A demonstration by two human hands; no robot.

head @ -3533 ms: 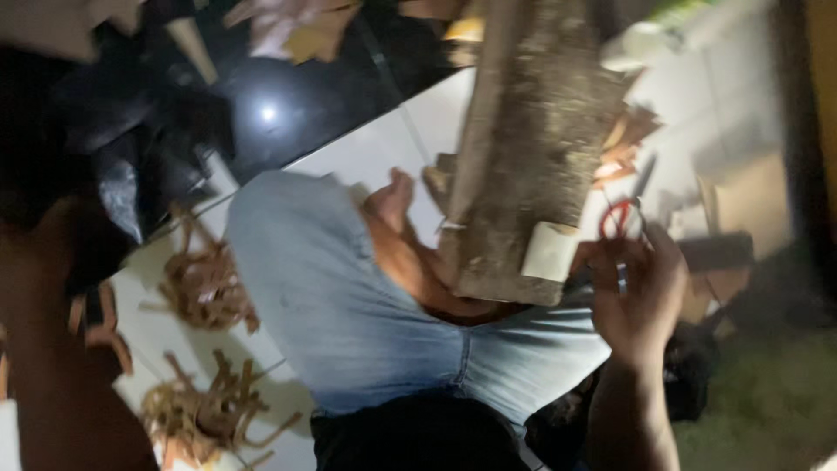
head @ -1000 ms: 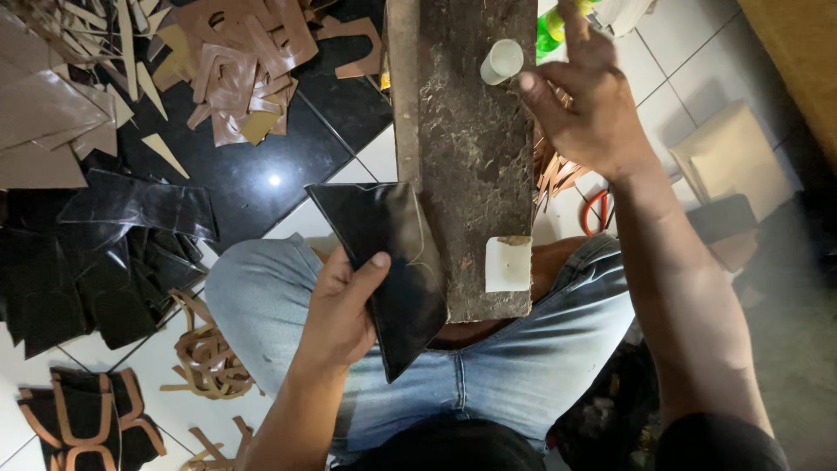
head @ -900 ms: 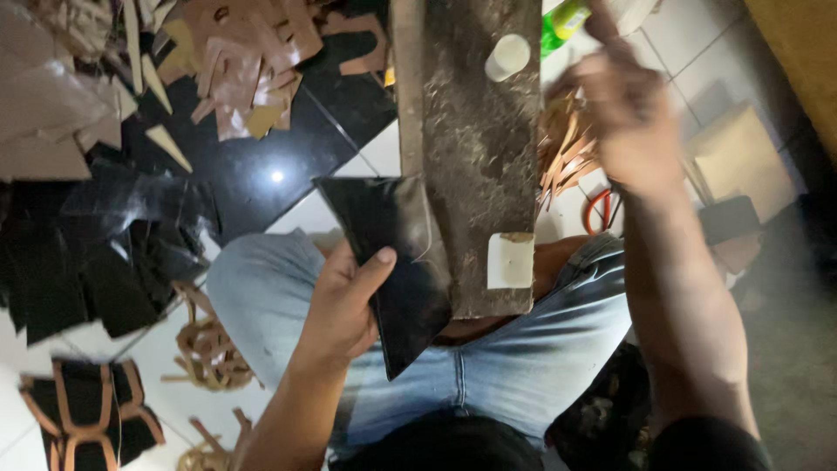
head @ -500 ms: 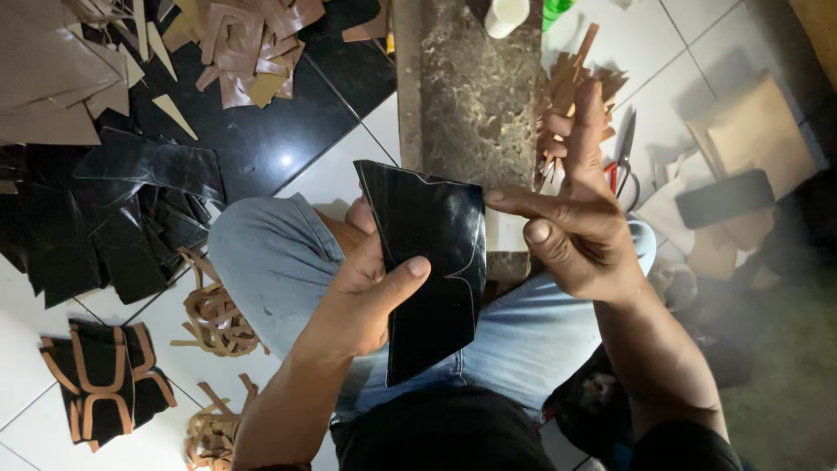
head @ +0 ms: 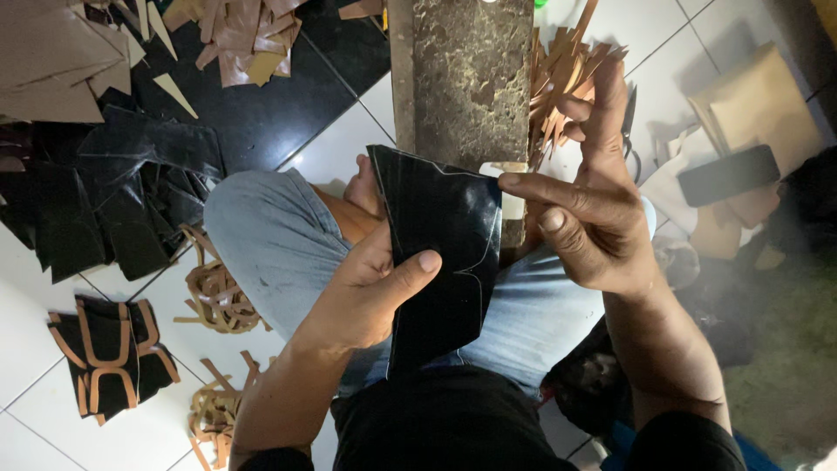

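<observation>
**A:** What have I got in view from the head camera?

**B:** My left hand [head: 366,296] has a black leather piece [head: 440,262] pinched, thumb on the face and fingers behind it. The piece stands nearly upright over my lap, its top edge against the near end of the stone slab [head: 462,78].

**A:** And the other grip?

**B:** My right hand [head: 593,227] is at the piece's upper right edge. The forefinger lies flat along that edge and the thumb sits just below it, so the grip is loosely closed on the rim of the leather. The remaining fingers are raised and spread, touching nothing.

**A:** What sits around it?

**B:** The slab runs away from me across my knees, which are in light blue jeans [head: 261,235]. A small pale block [head: 510,205] lies at the slab's near end, partly behind the leather. To the slab's right there is a heap of tan strips [head: 567,78], with scissors [head: 629,122] just beside it, and a dark flat rectangle [head: 728,174] rests on tan sheets. On the floor at my left lie more black leather pieces [head: 113,201], curled tan offcuts [head: 218,292] and a black-and-tan cut panel [head: 109,353].
</observation>
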